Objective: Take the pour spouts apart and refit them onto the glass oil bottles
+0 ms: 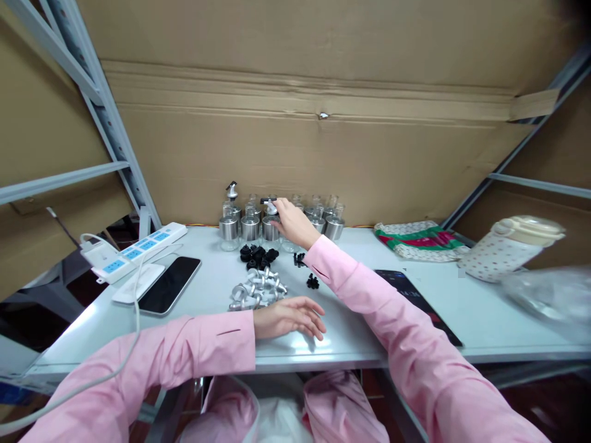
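Note:
My right hand point(293, 223) reaches to the back of the table and closes its fingers on a pourer cap point(269, 205) atop one of several small glass bottles with metal collars point(250, 225). One bottle at the left end point(231, 212) carries a fitted spout. My left hand point(289, 316) lies flat on the table with fingers spread, holding nothing, just right of a pile of silver spouts point(256, 289). A heap of black stoppers point(257, 255) sits between the pile and the bottles. Both arms wear pink sleeves.
A white power strip point(133, 249) and a dark phone point(170, 284) lie at the left. Another dark phone point(415, 301) lies under my right arm. A folded cloth point(418, 239), a dotted flask point(510, 246) and a clear plastic bag point(549, 295) are at the right. Cardboard point(323, 147) backs the table.

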Action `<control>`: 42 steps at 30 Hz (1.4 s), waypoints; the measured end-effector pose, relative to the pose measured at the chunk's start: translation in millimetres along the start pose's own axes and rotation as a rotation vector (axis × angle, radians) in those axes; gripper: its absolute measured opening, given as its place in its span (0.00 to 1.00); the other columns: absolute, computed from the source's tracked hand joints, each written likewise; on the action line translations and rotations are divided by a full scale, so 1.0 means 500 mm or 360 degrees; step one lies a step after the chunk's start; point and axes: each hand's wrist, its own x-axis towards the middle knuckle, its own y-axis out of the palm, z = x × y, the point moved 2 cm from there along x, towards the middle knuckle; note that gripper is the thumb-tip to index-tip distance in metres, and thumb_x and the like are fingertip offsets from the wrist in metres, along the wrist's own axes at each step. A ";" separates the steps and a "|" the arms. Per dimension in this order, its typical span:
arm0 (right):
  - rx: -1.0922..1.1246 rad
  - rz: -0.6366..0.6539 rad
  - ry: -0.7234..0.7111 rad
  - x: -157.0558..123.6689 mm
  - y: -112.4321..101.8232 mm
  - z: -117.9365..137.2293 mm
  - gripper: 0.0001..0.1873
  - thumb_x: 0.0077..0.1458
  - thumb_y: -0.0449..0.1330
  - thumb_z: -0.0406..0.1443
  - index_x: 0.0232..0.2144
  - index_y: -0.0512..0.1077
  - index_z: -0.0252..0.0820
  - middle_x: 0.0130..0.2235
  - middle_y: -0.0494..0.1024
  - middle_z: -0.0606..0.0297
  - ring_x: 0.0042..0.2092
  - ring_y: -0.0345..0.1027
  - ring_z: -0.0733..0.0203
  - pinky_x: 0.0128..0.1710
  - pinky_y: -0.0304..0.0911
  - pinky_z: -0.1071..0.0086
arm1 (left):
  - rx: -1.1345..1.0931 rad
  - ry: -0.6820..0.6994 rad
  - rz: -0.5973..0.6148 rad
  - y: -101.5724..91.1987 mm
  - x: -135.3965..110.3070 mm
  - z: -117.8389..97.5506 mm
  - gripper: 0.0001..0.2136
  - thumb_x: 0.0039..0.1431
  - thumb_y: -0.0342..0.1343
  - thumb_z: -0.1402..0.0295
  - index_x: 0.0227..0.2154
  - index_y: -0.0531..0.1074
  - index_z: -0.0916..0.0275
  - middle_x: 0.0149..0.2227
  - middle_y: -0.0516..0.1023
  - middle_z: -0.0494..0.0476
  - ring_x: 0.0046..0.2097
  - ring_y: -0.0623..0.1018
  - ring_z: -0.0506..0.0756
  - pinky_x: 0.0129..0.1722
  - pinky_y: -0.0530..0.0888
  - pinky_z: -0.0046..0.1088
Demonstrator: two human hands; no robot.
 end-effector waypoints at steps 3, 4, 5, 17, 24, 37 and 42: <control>-0.0045 -0.0270 -0.0082 -0.047 -0.038 0.017 0.14 0.60 0.49 0.38 0.45 0.63 0.34 0.46 0.71 0.46 0.46 0.65 0.49 0.40 0.59 0.61 | -0.0042 -0.0011 -0.0017 0.000 0.000 -0.004 0.18 0.45 0.63 0.69 0.40 0.69 0.68 0.34 0.77 0.60 0.36 0.78 0.55 0.41 0.64 0.32; -0.0020 -0.0354 -0.0147 -0.068 -0.049 0.023 0.14 0.60 0.49 0.39 0.43 0.64 0.34 0.42 0.72 0.48 0.43 0.66 0.51 0.38 0.59 0.62 | -0.0056 -0.0007 -0.0018 0.000 -0.001 -0.006 0.18 0.45 0.62 0.69 0.40 0.68 0.68 0.35 0.77 0.60 0.37 0.78 0.55 0.41 0.64 0.32; 0.0015 -0.0433 -0.0229 -0.090 -0.059 0.029 0.13 0.60 0.50 0.40 0.41 0.65 0.35 0.37 0.73 0.52 0.39 0.66 0.54 0.36 0.58 0.64 | -0.0070 0.0000 -0.0019 0.001 -0.001 -0.007 0.18 0.46 0.62 0.68 0.41 0.68 0.67 0.35 0.77 0.60 0.37 0.78 0.55 0.42 0.64 0.33; 0.0286 -0.0300 -0.0776 -0.210 -0.033 0.058 0.07 0.47 0.53 0.39 0.24 0.65 0.40 0.20 0.68 0.68 0.21 0.56 0.66 0.25 0.50 0.70 | -0.0083 0.0131 -0.0310 0.013 -0.006 -0.010 0.22 0.51 0.54 0.48 0.29 0.68 0.67 0.26 0.70 0.54 0.30 0.74 0.53 0.35 0.68 0.31; 0.0276 -0.0180 -0.0813 -0.216 -0.027 0.060 0.11 0.51 0.52 0.42 0.25 0.66 0.40 0.21 0.69 0.66 0.23 0.58 0.65 0.26 0.49 0.69 | 0.0082 0.0588 -0.0854 0.025 -0.013 -0.011 0.15 0.47 0.60 0.57 0.28 0.64 0.63 0.23 0.67 0.48 0.25 0.70 0.50 0.25 0.69 0.26; 0.0816 -0.0184 -0.0768 -0.212 -0.028 0.046 0.28 0.60 0.40 0.50 0.44 0.68 0.36 0.35 0.73 0.54 0.36 0.65 0.58 0.36 0.61 0.66 | 0.0347 0.0525 -0.0623 0.022 -0.021 -0.003 0.09 0.44 0.52 0.63 0.20 0.61 0.63 0.17 0.63 0.48 0.20 0.65 0.48 0.22 0.64 0.26; 0.0586 -0.0347 -0.0777 -0.216 -0.034 0.059 0.25 0.59 0.45 0.51 0.35 0.69 0.36 0.29 0.72 0.57 0.32 0.61 0.59 0.31 0.59 0.66 | 0.0649 0.0425 -0.0763 0.027 -0.015 -0.018 0.14 0.46 0.58 0.63 0.16 0.61 0.63 0.15 0.63 0.47 0.20 0.66 0.47 0.25 0.64 0.27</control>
